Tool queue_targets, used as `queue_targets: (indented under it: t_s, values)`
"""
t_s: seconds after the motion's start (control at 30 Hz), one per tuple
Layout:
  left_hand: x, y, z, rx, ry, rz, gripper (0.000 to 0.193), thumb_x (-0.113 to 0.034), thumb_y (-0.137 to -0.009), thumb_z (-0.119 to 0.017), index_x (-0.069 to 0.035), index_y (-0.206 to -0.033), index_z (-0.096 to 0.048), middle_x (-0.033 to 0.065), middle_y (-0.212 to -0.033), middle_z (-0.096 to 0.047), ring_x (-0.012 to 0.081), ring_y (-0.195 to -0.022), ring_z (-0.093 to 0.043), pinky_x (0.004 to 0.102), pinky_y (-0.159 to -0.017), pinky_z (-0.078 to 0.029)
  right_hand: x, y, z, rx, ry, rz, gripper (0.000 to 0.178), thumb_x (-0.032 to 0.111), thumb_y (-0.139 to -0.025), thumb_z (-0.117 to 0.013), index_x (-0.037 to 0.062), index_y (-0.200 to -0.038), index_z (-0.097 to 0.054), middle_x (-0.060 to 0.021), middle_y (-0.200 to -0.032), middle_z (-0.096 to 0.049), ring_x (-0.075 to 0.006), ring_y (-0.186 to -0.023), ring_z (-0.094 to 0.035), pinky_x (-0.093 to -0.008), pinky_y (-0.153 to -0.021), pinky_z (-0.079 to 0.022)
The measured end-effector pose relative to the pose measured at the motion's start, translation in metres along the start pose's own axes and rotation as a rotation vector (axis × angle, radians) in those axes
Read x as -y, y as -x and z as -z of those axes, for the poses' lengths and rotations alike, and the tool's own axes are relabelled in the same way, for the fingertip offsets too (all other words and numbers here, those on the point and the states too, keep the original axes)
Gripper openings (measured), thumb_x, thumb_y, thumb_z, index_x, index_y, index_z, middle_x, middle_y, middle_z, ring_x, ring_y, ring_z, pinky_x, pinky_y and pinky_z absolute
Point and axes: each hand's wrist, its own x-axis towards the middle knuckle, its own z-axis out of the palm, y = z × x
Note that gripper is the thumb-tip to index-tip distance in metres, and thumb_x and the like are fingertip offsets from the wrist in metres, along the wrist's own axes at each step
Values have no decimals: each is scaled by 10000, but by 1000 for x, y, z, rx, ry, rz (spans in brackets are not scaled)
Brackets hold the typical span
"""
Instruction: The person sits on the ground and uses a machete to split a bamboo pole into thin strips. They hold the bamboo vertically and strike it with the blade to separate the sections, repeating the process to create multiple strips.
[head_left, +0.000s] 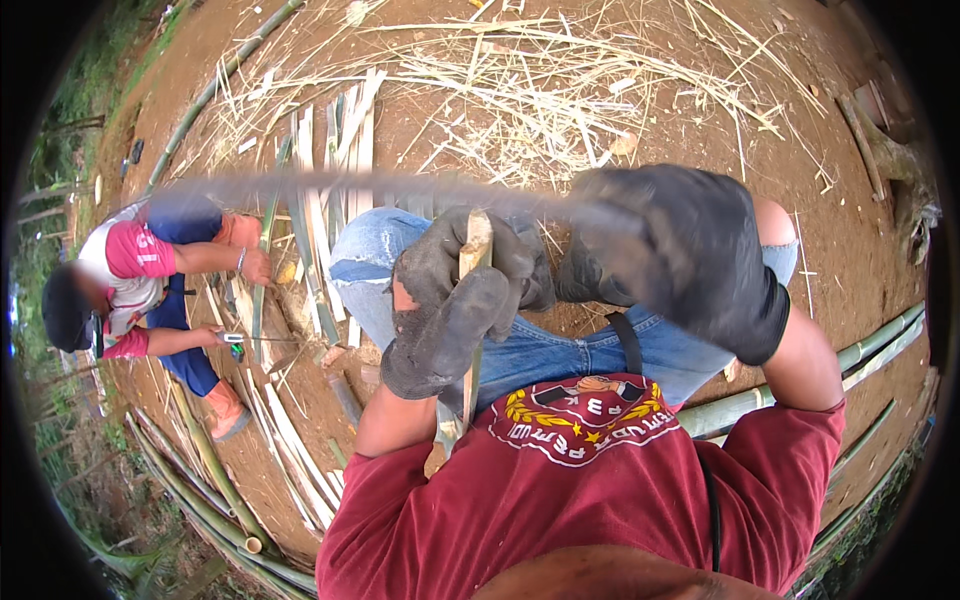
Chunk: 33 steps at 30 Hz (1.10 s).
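My left hand [440,315], in a dark glove with a worn patch, is closed around a bamboo strip [477,242]. The strip's pale cut end sticks up between thumb and fingers, and its lower part runs down toward my shirt. In my gloved right hand [690,260], also closed, is a long machete [400,190], blurred by motion. Its blade stretches leftward across the view, just beyond the strip's top end. Whether the blade touches the strip, I cannot tell. The machete's handle is hidden in the glove. Both hands are above my lap.
Thin bamboo shavings [540,100] lie heaped on the dirt ahead. Split bamboo slats [318,225] lie beyond my left knee. At the left, a co-worker [140,260] crouches with a bamboo strip and a knife. Bamboo poles [730,408] lie at my right and at lower left.
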Motion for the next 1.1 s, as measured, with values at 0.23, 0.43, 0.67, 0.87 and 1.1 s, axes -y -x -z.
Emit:
queue_targets:
  t_s: [0.23, 0.43, 0.67, 0.87, 1.1]
  values:
    - [24, 3, -6, -30, -773, -303, 352, -256, -931, -659, -3, -1144, -540, 68, -948, -616, 140, -786, -601, 264, -685, -515, 29, -8, 12, 102, 0, 133, 569, 301, -650, -792, 57, -1141, -637, -59, -806, -602, -219, -649, -604, -365, -546, -448]
    - [33, 8, -4, -22, -877, -398, 331, -151, -925, -660, -4, -1188, -523, 81, -1030, -625, 140, -890, -616, 278, -775, -526, 30, -7, 18, 189, 29, 110, 605, 269, -612, -769, 41, -1156, -631, -60, -800, -592, -233, -659, -597, -371, -557, -448]
    - [42, 17, 3, -33, -818, -325, 336, -66, -910, -668, -8, -1204, -517, 64, -1101, -623, 132, -944, -622, 292, -851, -532, 19, 0, 9, 181, -17, 93, 388, 308, -743, -708, 77, -1039, -614, -40, -746, -576, -215, -638, -616, -361, -523, -467]
    - [29, 14, -27, 98, -741, -369, 330, -202, -865, -733, 1, -1062, -563, 46, -870, -601, 109, -738, -567, 257, -662, -477, -13, 19, -13, 208, 70, 97, 496, 269, -675, -748, 66, -1114, -639, -88, -859, -641, -275, -725, -630, -384, -624, -489]
    - [7, 13, -26, 25, -863, -246, 605, -574, -925, -593, 28, -990, -582, 31, -684, -580, 86, -590, -531, 243, -513, -403, -52, 27, -38, 71, 131, -197, 250, 210, -852, -674, 102, -1074, -634, -95, -793, -637, -284, -705, -653, -384, -610, -512]
